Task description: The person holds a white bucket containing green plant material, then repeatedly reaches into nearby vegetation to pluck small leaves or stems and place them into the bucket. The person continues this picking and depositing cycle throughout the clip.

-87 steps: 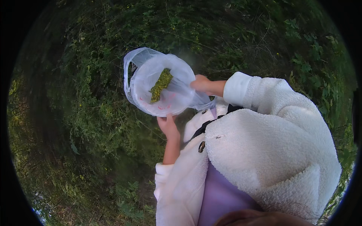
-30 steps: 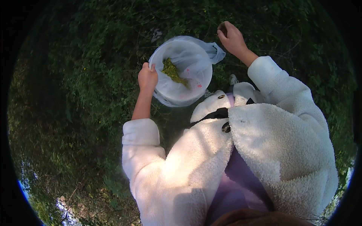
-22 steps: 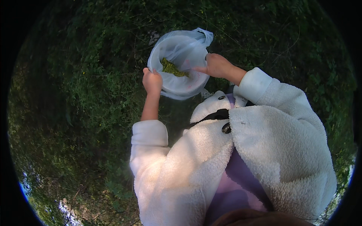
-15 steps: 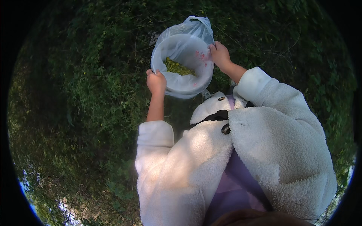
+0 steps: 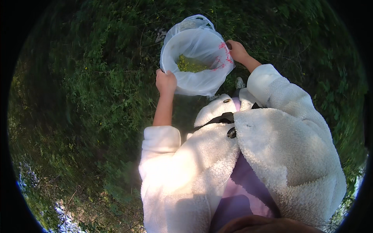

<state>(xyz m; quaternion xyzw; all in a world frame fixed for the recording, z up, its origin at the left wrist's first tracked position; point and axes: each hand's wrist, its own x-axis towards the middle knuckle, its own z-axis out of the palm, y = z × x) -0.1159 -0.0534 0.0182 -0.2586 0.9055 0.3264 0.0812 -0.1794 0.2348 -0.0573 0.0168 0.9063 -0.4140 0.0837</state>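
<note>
A thin white plastic bag (image 5: 202, 79) with red print hangs open in front of me, its mouth stretched wide. My left hand (image 5: 166, 82) grips the bag's rim on the near left side. My right hand (image 5: 237, 50) holds the rim on the far right side. Green plant pieces (image 5: 190, 65) lie at the bottom of the bag. Both arms wear white fleece sleeves.
Dense green grass and weeds (image 5: 101, 89) cover the ground all around, partly in shade. A pale scrap (image 5: 160, 35) lies in the grass beyond the bag. Dry twigs and light patches (image 5: 66, 217) show at the lower left.
My right hand, out in the grass a second ago, came to the bag, reached into its mouth and then took its right rim. The bag now hangs wide open between both hands.
</note>
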